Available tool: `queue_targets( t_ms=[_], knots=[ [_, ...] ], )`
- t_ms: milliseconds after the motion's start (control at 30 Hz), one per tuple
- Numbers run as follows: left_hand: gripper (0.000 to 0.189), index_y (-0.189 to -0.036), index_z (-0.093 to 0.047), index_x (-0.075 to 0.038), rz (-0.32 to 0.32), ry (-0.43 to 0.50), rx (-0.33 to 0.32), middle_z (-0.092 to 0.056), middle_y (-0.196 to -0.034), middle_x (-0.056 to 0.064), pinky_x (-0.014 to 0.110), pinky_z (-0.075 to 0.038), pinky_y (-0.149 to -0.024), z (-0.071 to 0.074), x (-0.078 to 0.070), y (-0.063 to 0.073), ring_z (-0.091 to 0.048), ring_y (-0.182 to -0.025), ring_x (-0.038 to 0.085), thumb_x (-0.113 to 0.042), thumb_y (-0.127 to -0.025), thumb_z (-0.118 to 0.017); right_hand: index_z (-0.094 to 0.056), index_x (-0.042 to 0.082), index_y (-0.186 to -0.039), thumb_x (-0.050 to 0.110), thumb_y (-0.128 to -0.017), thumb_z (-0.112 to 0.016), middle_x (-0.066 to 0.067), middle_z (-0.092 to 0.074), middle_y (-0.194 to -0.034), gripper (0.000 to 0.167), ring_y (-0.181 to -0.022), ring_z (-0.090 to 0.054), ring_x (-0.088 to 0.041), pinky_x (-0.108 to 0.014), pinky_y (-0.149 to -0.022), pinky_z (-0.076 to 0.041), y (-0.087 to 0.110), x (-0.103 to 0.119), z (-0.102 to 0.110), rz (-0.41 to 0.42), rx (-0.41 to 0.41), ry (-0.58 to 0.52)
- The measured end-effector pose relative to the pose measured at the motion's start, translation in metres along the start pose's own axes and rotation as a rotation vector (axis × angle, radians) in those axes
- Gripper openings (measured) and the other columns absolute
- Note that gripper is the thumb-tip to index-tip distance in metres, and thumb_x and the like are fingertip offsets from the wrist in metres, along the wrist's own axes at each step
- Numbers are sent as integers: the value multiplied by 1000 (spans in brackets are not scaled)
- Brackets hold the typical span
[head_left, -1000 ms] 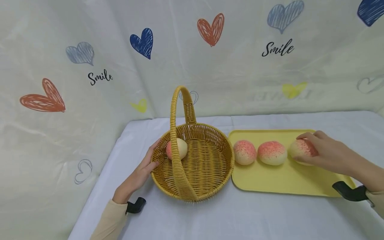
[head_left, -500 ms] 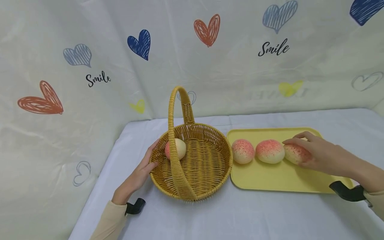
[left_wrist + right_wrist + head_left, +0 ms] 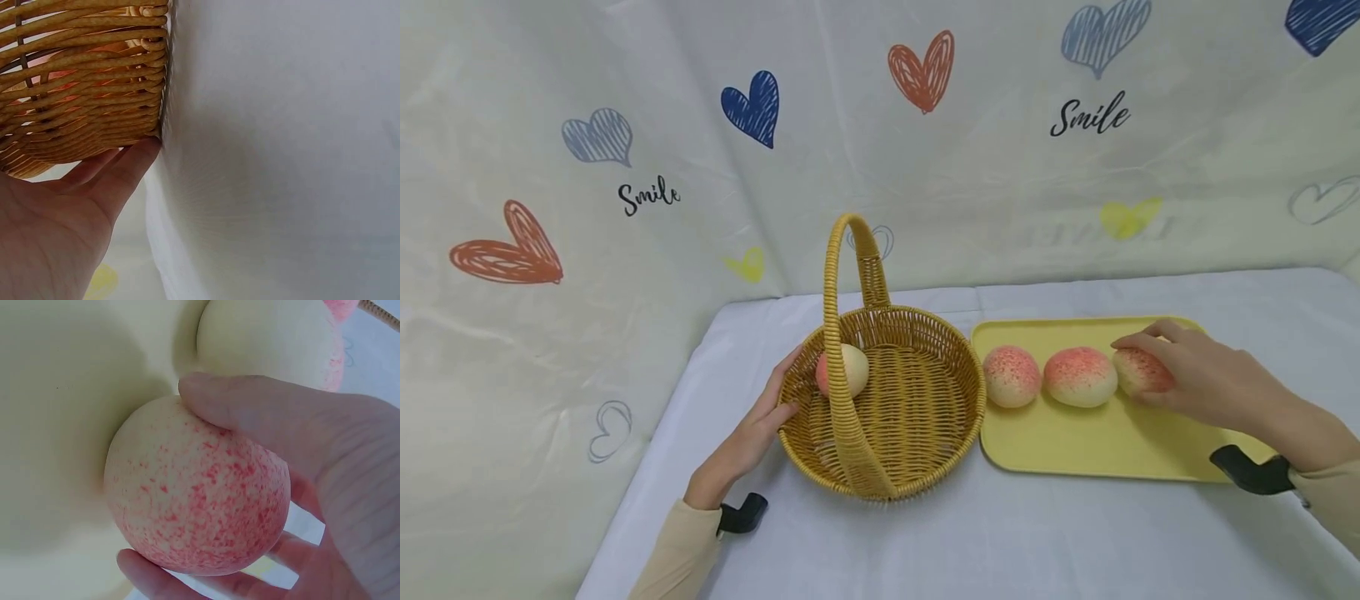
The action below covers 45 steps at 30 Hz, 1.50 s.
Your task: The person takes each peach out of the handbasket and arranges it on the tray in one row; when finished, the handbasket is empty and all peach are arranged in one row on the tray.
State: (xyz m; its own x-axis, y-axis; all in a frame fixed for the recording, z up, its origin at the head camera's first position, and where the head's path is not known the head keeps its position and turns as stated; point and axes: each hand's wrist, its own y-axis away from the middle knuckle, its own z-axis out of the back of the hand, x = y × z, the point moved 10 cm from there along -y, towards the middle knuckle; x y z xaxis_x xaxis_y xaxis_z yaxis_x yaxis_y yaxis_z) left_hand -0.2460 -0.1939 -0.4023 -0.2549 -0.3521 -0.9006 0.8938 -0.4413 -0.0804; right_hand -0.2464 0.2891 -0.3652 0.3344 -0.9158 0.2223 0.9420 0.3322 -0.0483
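Observation:
My left hand (image 3: 752, 429) holds the near-left rim of a round wicker basket (image 3: 910, 400) with a tall arched handle. Its thumb lies over the rim, and its fingers reach along the outer wall in the left wrist view. Inside the basket, partly behind the handle, is one peach (image 3: 853, 371). At the right, my right hand (image 3: 1210, 375) grips a speckled pink-and-cream peach (image 3: 200, 494) between thumb and fingers, close over a yellow tray (image 3: 1075, 446). Left of that peach on the tray lie a middle peach (image 3: 1081, 379) and a left peach (image 3: 1012, 377).
The tray's left edge sits close against the basket on a white-clothed table (image 3: 925, 550). Behind and to the left hangs a pale cloth (image 3: 985, 183) printed with hearts and "Smile" lettering. A black wrist mount (image 3: 1251, 471) juts out below the right wrist.
My right hand has shifted slightly left with the speckled peach, bringing it nearer the middle one, and its fingers have closed more around it. The left hand and basket stay in place.

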Motion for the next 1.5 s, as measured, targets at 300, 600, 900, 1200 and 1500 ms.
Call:
queue_targets(
  t_ms=[300,600,900,1200,1500],
  knots=[
    [76,-169,-6,-24,-2,1,2,-3,-175,3,58,-8,-124,0,-2,-2,-2,-161,27,-2,-102,-33,-60,-6,-135,28,-80,-91,-27,-56,-123,71,-95,-66,-41,-52,-62,-55,-1,-2,0,-31,11,-26],
    [76,-169,-6,-25,-7,8,-1,-3,-175,3,58,-8,-124,1,-2,-4,-2,-161,26,-1,-102,-33,-60,-9,-133,35,-79,-90,-27,-56,-115,76,-91,-65,-38,-52,-67,-54,-3,-7,1,-82,18,-27],
    [76,-169,-6,-23,4,6,-8,-3,-175,4,58,-8,-124,1,1,-1,-2,-161,28,-2,-102,-33,-57,-8,-136,30,-76,-93,-29,-54,-115,80,-88,-62,-34,-51,-71,-54,-5,-9,4,-58,99,-68],
    [75,-169,-6,-22,-1,-2,-19,-3,-175,6,60,-8,-124,5,0,1,-1,-161,30,-2,-102,-33,-58,-1,-140,16,-81,-90,-34,-50,-131,69,-110,-63,-48,-57,-77,-57,-28,28,68,-20,44,-79],
    [75,-169,-6,-23,-2,31,-3,-3,-175,4,58,-7,-124,-1,1,-1,-1,-161,28,-3,-103,-34,-71,11,-126,13,-90,-83,-11,-61,-126,38,-112,-65,-33,-52,-87,-57,-97,173,97,320,13,-163]
  ],
)
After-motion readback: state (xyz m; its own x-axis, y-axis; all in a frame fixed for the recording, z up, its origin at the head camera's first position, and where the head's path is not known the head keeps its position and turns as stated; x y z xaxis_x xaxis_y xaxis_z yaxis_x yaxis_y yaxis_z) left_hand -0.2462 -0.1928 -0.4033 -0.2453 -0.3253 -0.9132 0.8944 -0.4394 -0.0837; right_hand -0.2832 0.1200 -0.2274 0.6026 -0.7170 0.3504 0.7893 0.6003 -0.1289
